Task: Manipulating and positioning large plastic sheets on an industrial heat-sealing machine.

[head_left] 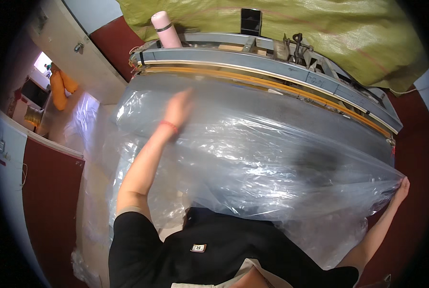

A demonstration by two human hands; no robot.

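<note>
A wide sheet of clear plastic film (252,158) spreads in front of me, wrinkled and shiny. It hangs down toward my body. My right hand (402,189) pinches the film's edge at the far right and pulls it into taut folds. Over the film's left part is my left hand (180,108), with a red band at the wrist. Its fingers are smeared by motion, and I cannot tell whether it touches the film. Behind the film runs a long grey metal machine frame (200,55) with an orange-yellow strip (252,77) along its front.
A pink bottle (165,30) stands on the frame's left end. A dark phone-like slab (251,21) rests against a green woven sheet (329,36) at the back. More clear film (87,115) lies on the floor to the left, near an opened door (75,38).
</note>
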